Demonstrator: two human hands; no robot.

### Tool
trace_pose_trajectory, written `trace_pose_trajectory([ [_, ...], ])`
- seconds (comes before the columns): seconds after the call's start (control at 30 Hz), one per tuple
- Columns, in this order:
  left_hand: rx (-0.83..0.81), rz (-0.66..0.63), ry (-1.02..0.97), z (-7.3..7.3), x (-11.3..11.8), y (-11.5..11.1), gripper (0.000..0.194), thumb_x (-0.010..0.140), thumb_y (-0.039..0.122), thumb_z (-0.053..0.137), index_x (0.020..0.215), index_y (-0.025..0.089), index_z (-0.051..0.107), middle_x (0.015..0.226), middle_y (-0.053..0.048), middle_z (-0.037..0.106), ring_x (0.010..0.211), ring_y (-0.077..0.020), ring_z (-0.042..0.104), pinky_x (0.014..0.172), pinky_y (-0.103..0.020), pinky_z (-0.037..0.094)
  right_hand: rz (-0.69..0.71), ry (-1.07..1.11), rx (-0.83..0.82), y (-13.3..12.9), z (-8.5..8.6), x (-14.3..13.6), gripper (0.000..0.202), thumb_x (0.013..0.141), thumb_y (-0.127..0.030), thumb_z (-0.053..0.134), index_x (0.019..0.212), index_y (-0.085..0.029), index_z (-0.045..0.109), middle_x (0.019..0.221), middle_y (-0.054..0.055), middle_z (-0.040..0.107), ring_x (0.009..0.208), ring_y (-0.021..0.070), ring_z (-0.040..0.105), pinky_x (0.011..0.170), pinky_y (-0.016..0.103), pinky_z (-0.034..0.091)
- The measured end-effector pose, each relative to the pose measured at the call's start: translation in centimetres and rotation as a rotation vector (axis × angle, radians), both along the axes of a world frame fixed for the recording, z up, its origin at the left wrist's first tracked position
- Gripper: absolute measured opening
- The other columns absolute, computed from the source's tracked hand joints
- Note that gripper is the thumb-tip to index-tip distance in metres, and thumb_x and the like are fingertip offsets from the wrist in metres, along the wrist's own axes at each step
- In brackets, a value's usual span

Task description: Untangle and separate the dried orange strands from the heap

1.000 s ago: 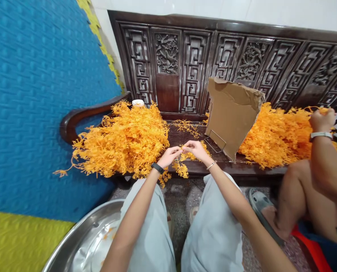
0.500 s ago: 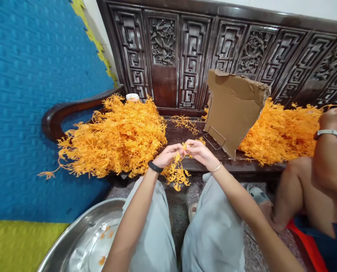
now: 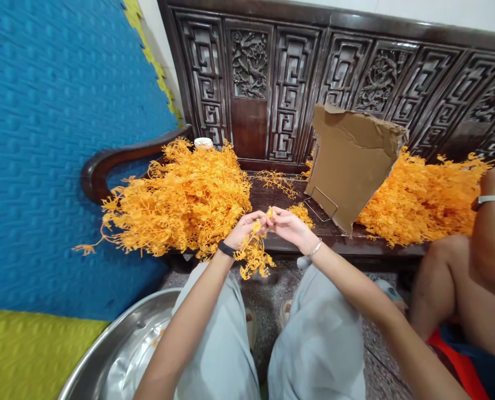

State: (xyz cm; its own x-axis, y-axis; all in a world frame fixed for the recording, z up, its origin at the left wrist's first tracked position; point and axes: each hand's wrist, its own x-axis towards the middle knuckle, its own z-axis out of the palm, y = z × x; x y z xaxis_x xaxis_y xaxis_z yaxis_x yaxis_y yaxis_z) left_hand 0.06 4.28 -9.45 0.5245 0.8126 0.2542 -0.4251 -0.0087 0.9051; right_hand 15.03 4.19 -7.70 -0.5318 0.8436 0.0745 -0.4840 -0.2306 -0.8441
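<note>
At the front edge of the bench (image 3: 265, 195), the left hand (image 3: 247, 226) and right hand (image 3: 292, 228) meet, fingertips pinching an orange sprig (image 3: 255, 261) that dangles past that edge; the exact grip looks too small to tell. An orange pile (image 3: 184, 205) covers the armrest end.

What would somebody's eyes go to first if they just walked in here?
Probably the bright orange heap on the left end of the dark carved bench, and a second orange heap right of the standing brown cardboard. Next, perhaps, the bumpy blue surface filling the upper left. In the middle, the left hand and right hand hold an orange strand at their fingertips.
</note>
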Motion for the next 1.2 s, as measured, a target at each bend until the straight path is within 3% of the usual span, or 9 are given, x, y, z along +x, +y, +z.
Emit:
trace_pose_trajectory([
  [0.3, -0.003, 0.093, -0.091, 0.1, -0.7, 0.9, 0.03, 0.068, 0.042, 0.07, 0.065, 0.013, 0.062, 0.045, 0.005, 0.04, 0.044, -0.0046, 0.032, 0.051, -0.022, 0.027, -0.044, 0.066, -0.04, 0.7, 1.1, -1.9, 0.012, 0.065, -0.007, 0.062, 0.059, -0.015, 0.055, 0.059, -0.001, 0.051, 0.061, 0.0089, 0.051, 0.059, 0.021, 0.041],
  [0.53, -0.033, 0.153, -0.137, 0.5, -1.3, 0.6, 0.03, 0.065, 0.042, 0.072, 0.064, 0.014, 0.062, 0.043, 0.006, 0.038, 0.045, -0.0052, 0.034, 0.053, -0.022, 0.03, 0.089, -0.018, 0.065, 2.1, 1.3, -2.3, 0.015, 0.068, -0.017, 0.065, 0.063, -0.016, 0.05, 0.063, 0.001, 0.054, 0.066, 0.0123, 0.053, 0.062, 0.026, 0.042],
  [0.67, -0.06, 0.162, -0.149, 0.3, -0.6, 0.7, 0.031, 0.063, 0.042, 0.073, 0.062, 0.014, 0.06, 0.044, 0.006, 0.039, 0.045, -0.005, 0.033, 0.053, -0.023, 0.031, 0.063, -0.032, 0.055, 2.2, 0.9, -1.9, 0.016, 0.067, -0.019, 0.065, 0.064, -0.017, 0.05, 0.062, 0.0, 0.053, 0.065, 0.0125, 0.052, 0.061, 0.025, 0.042],
  [0.77, -0.066, 0.182, -0.173, 0.8, 0.1, 0.9, 0.033, 0.06, 0.044, 0.074, 0.06, 0.016, 0.057, 0.045, 0.006, 0.037, 0.044, -0.0053, 0.031, 0.052, -0.024, 0.031, 0.003, 0.014, 0.037, 2.0, 1.5, -1.1, 0.018, 0.065, -0.015, 0.064, 0.062, -0.018, 0.047, 0.061, -0.001, 0.049, 0.062, 0.0113, 0.048, 0.06, 0.026, 0.043],
  [0.87, -0.043, 0.223, -0.296, 1.6, 0.7, 0.6, 0.04, 0.056, 0.05, 0.074, 0.058, 0.019, 0.048, 0.04, 0.009, 0.024, 0.041, -0.0062, 0.025, 0.05, -0.025, 0.031, -0.097, 0.157, 0.025, 2.4, 3.1, -0.1, 0.02, 0.066, -0.012, 0.061, 0.063, -0.02, 0.043, 0.062, -0.004, 0.043, 0.06, 0.0092, 0.046, 0.076, 0.029, 0.048],
  [0.97, -0.02, 0.094, -0.246, 1.8, 1.6, 0.1, 0.038, 0.061, 0.05, 0.071, 0.06, 0.019, 0.05, 0.04, 0.008, 0.028, 0.04, -0.0063, 0.029, 0.05, -0.024, 0.032, -0.25, 0.153, 0.068, 3.7, 4.1, 1.3, 0.018, 0.069, -0.013, 0.059, 0.068, -0.021, 0.043, 0.068, -0.004, 0.047, 0.066, 0.0084, 0.049, 0.091, 0.032, 0.045],
  [1.07, -0.019, -0.026, -0.054, 1.5, 2.7, -0.4, 0.029, 0.068, 0.043, 0.069, 0.068, 0.015, 0.062, 0.052, 0.002, 0.051, 0.046, -0.0069, 0.042, 0.051, -0.023, 0.033, -0.435, 0.002, 0.124, 5.7, 3.6, 2.9, 0.018, 0.068, -0.02, 0.064, 0.073, -0.022, 0.046, 0.072, -0.004, 0.053, 0.071, 0.0083, 0.053, 0.086, 0.028, 0.046],
  [1.2, 0.054, -0.049, 0.248, 1.0, 3.3, -0.5, 0.029, 0.071, 0.04, 0.066, 0.08, 0.012, 0.071, 0.058, -0.001, 0.059, 0.053, -0.0095, 0.05, 0.053, -0.023, 0.035, -0.598, -0.23, 0.141, 8.0, 1.0, 5.1, 0.025, 0.061, -0.029, 0.071, 0.073, -0.022, 0.049, 0.071, -0.005, 0.056, 0.064, 0.0067, 0.052, 0.072, 0.023, 0.046],
])
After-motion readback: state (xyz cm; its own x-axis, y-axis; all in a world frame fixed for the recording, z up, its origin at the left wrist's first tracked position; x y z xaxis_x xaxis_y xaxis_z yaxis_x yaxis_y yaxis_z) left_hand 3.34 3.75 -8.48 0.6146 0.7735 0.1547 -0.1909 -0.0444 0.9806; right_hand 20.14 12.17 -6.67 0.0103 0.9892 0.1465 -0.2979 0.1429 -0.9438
